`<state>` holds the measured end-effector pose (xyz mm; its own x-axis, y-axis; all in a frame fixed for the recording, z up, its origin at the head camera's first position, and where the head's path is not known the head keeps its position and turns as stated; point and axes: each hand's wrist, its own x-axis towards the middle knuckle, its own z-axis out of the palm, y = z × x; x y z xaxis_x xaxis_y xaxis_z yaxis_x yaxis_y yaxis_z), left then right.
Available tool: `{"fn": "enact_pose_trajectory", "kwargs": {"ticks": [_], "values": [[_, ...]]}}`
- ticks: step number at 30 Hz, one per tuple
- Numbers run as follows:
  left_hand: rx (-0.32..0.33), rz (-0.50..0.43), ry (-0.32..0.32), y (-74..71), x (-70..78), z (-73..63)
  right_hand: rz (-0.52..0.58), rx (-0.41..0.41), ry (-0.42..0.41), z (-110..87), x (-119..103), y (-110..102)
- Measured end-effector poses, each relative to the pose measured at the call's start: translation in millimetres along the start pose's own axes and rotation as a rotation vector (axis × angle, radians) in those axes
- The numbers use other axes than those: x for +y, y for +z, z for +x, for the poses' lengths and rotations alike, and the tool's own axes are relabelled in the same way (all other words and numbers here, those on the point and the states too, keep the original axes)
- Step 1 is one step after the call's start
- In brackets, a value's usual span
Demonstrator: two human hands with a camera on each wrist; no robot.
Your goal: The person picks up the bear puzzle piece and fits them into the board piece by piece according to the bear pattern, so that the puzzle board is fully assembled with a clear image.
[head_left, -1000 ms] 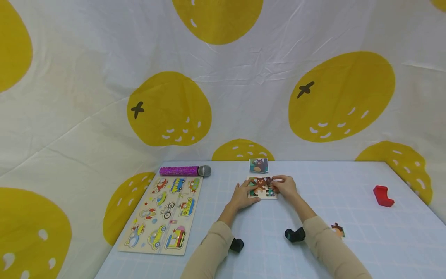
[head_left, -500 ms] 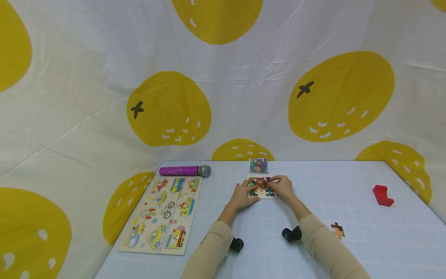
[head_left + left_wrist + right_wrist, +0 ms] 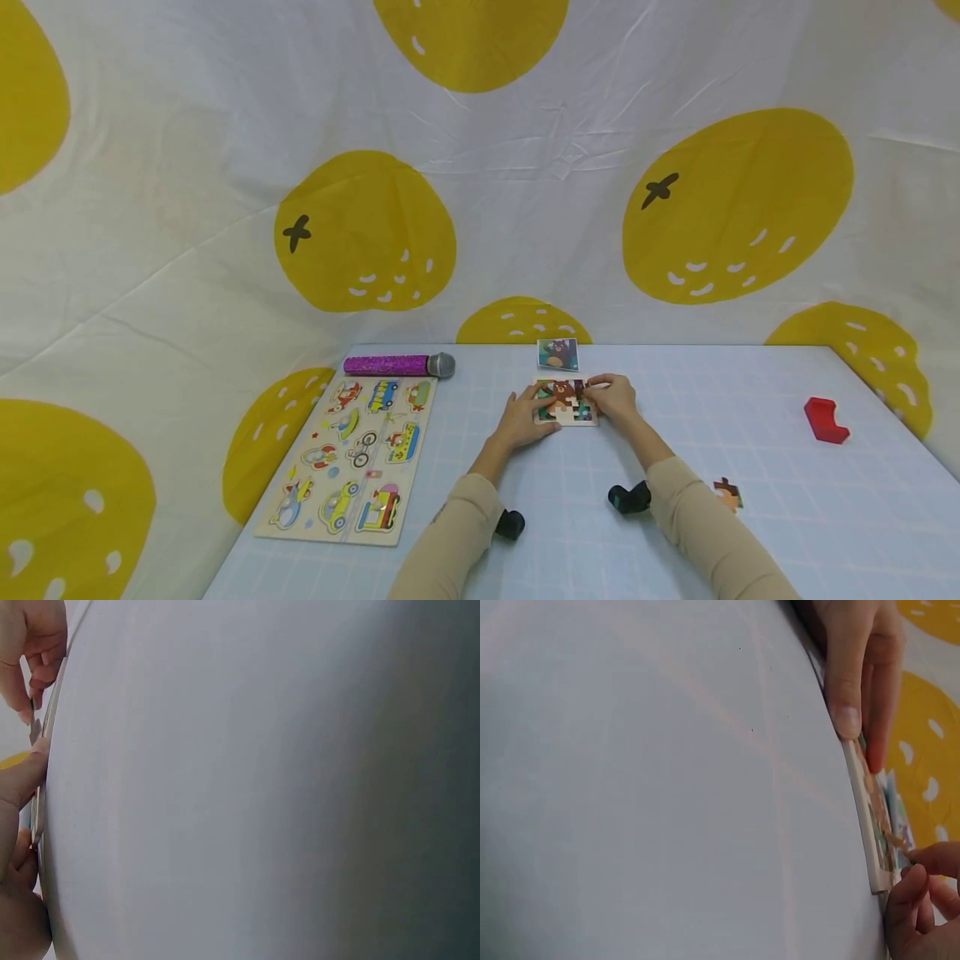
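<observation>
In the head view, a small jigsaw puzzle (image 3: 561, 392) with a brown bear picture lies in a pale tray. My left hand (image 3: 519, 421) rests on its left side, fingers over the pieces and thumb against the near edge. The right wrist view shows that left thumb and fingers (image 3: 847, 682) fairly straight on the tray. At the upper right of the puzzle, my right hand (image 3: 617, 402) pinches a puzzle piece (image 3: 897, 841), which is tilted above the tray. A pale gap shows at the puzzle's lower middle.
A bear picture card (image 3: 558, 354) stands behind the puzzle. A loose puzzle piece (image 3: 727, 493) lies by the right sleeve, and a red block (image 3: 826, 421) farther right. Leftward are a vehicle peg puzzle board (image 3: 352, 467) and a purple microphone (image 3: 397, 366).
My right hand moved left over the puzzle, then back slightly to the right, with the puzzle piece between its fingers. My left hand has stayed on the tray.
</observation>
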<state>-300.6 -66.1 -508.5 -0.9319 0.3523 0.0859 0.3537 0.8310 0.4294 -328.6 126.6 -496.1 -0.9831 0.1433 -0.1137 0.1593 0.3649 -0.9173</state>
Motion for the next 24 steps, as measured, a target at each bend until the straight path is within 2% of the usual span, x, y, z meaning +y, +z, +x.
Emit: {"fn": "enact_pose_trajectory", "kwargs": {"ticks": [6, 13, 16, 19, 24], "values": [[0.001, -0.023, 0.005, -0.5, -0.8, 0.5, 0.061, -0.032, 0.017, 0.9, 1.5, -3.5], [0.002, -0.015, 0.021, 0.5, -1.4, -0.1, -0.136, -0.015, -0.069, -3.4, -0.3, -0.4], [0.004, -0.023, 0.024, 0.4, -1.2, -0.2, -0.178, 0.004, -0.072, -4.3, -2.8, 1.7], [0.002, -0.022, 0.024, 0.0, -0.5, -0.2, -0.158, 0.003, -0.043, -2.8, -4.0, 2.2], [-0.001, -0.024, 0.018, -1.1, -0.6, -1.1, -0.05, -0.021, 0.02, 0.5, -4.6, 2.3]]}}
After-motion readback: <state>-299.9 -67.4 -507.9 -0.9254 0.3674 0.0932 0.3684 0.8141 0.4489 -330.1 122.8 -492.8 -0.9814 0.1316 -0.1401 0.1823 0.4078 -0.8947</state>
